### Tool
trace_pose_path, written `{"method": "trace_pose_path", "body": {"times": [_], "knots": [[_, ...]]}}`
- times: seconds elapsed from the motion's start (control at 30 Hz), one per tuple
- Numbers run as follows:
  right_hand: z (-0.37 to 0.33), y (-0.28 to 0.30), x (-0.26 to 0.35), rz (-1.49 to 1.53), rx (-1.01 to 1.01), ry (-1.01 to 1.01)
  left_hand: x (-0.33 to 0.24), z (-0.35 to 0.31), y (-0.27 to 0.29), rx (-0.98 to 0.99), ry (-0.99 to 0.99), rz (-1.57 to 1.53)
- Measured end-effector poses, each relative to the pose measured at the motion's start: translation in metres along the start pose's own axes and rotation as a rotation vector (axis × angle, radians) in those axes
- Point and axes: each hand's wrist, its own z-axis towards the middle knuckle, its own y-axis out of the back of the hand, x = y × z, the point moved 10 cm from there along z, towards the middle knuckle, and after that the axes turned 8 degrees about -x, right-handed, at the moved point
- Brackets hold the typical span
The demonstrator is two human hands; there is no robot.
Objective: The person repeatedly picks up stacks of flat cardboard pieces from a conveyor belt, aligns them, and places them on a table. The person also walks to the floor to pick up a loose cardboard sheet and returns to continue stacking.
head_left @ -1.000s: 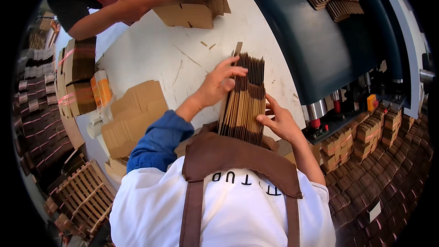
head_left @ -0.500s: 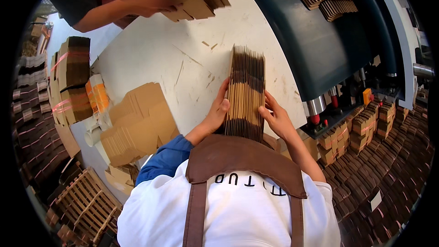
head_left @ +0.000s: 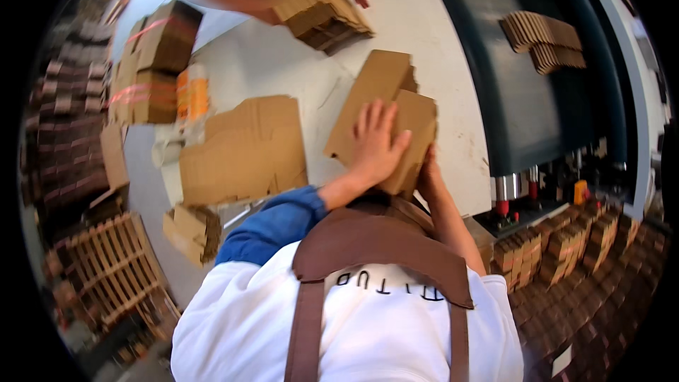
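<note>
A stack of flat brown cardboard pieces [head_left: 387, 74] lies on the white table in front of me, a broad face upward and its edges stepped on the right. Across that face rests my left hand [head_left: 378, 143], fingers spread and stretched out, thumb pointing right. My right hand [head_left: 431, 174] is at the stack's near right edge and grips it there; its fingers are partly hidden by the cardboard.
Across the white table [head_left: 453, 92], a co-worker bends over another cardboard stack [head_left: 322, 14]. Loose cardboard sheets [head_left: 244, 148] lie left, near pink-tied bundles [head_left: 159, 42] and an orange-white roll [head_left: 192, 92]. A dark conveyor belt [head_left: 506, 113] at right carries cardboard pieces [head_left: 544, 39].
The stack has turned from edges upward to a broad face upward. My left hand has moved from its side onto its top. The co-worker's stack is lower, and my view has shifted.
</note>
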Motion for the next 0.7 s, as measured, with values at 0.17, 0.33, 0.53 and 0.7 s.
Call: {"method": "trace_pose_path", "body": {"times": [0.17,0.33,0.53,0.7], "knots": [[0.010,0.069,0.024,-0.181,-0.152,0.108,-0.011,-0.016,-0.043,-0.022,0.100,-0.006],[0.003,0.054,0.073,-0.521,-0.170,0.429,-0.025,-0.029,-0.071,0.057,0.071,0.039],[0.025,0.077,0.076,-0.688,-0.326,0.677,-0.109,0.021,-0.070,0.056,-0.226,-0.205],[0.034,0.073,0.061,-0.808,-0.207,0.483,-0.163,0.111,-0.171,0.168,-0.168,-0.566]]}}
